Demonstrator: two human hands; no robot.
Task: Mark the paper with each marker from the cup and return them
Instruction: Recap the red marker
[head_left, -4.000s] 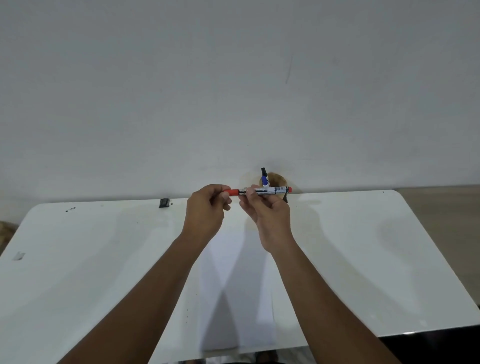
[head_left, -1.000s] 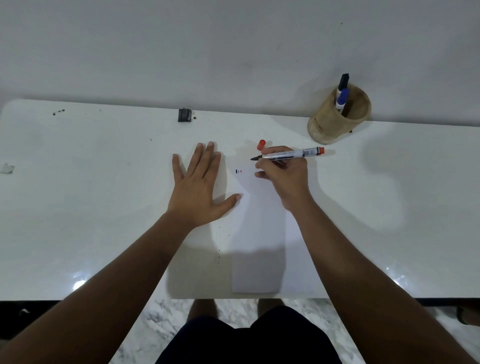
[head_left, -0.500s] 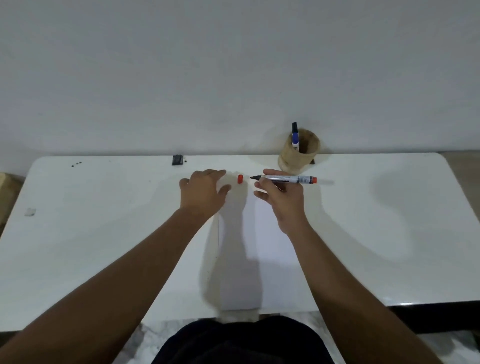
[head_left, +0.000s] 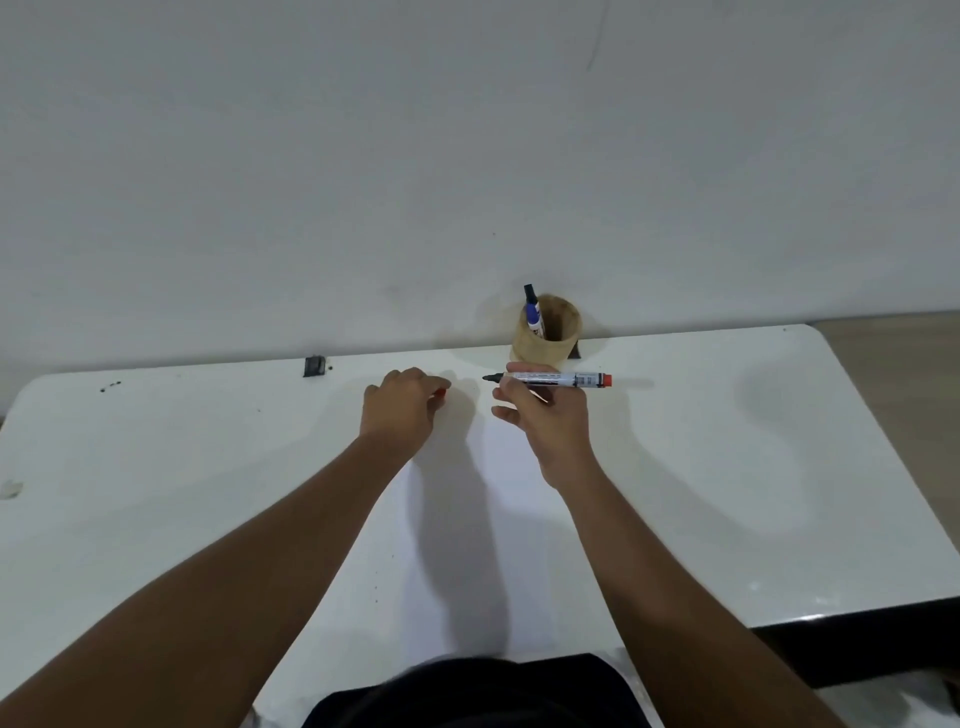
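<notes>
My right hand (head_left: 545, 415) holds an uncapped red marker (head_left: 566, 380) level above the table, dark tip pointing left, red end to the right. My left hand (head_left: 402, 408) rests on the table with its fingers closed around the red cap (head_left: 441, 393), of which only a sliver shows. A white sheet of paper (head_left: 498, 545) lies between my forearms; its marks are hidden. The wooden cup (head_left: 548, 332) stands at the back by the wall with a blue marker (head_left: 533, 313) upright in it.
The white table (head_left: 727, 467) meets a plain wall at the back. A small black clip (head_left: 314, 366) sits at the back edge left of my hands. A pale scrap (head_left: 11, 488) lies at the far left edge. The table's right front corner drops to a dark floor.
My left hand lifted off the paper, reached forward and closed on the red cap. My right hand raised the marker from the paper. The head tilted up.
</notes>
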